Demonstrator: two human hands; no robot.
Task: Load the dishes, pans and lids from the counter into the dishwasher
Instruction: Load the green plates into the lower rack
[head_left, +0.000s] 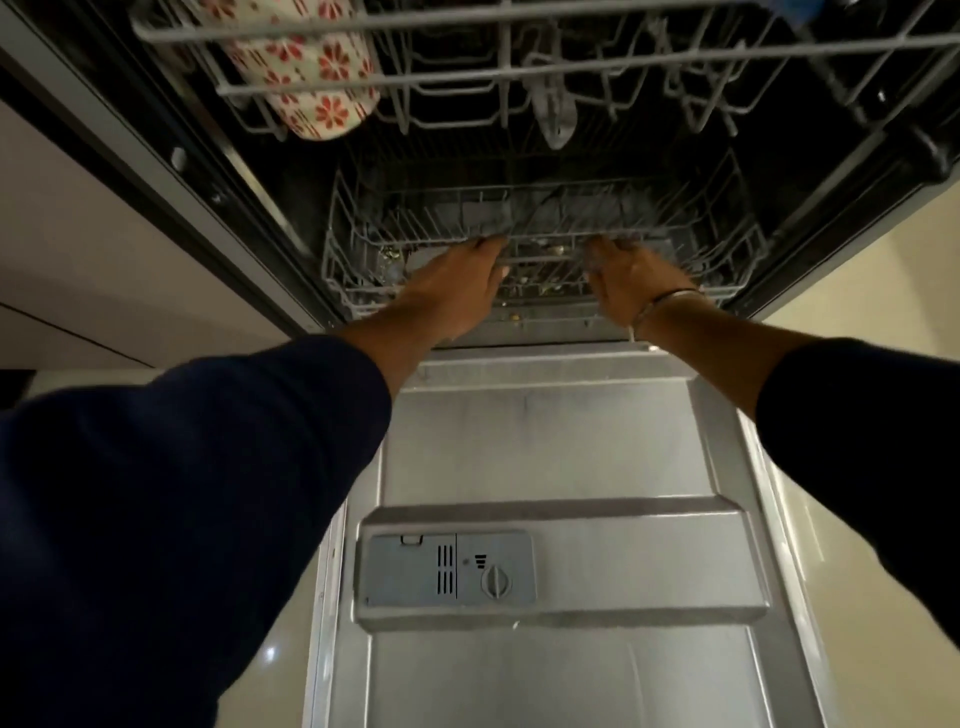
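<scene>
I judge loading barely begun: 1 floral dish (311, 78) sits in the upper rack (519, 67). My left hand (462, 280) and right hand (628, 280) grip the lower rack (353, 270), apparently bare; no counter visible.

A: Landmark: lower rack (545, 244). Fingertips of left hand (462, 283) go behind its front wire. Grip not readable.

B: Same for right hand (628, 288); fingertips blurred at the rack's rim. Rack's back half lost in the dark.

A: Above the rack, upper rack (519, 67) is cut by the top edge. Flowered bowl (311, 73) in it, rim out of frame.

B: Blue thing (800, 10) far above-right of the lower rack, cropped, unidentifiable. Small bits under the rack's wires, too small to name.

A: Below the rack, door (545, 441) is cut by the bottom edge; both sleeves too.
</scene>
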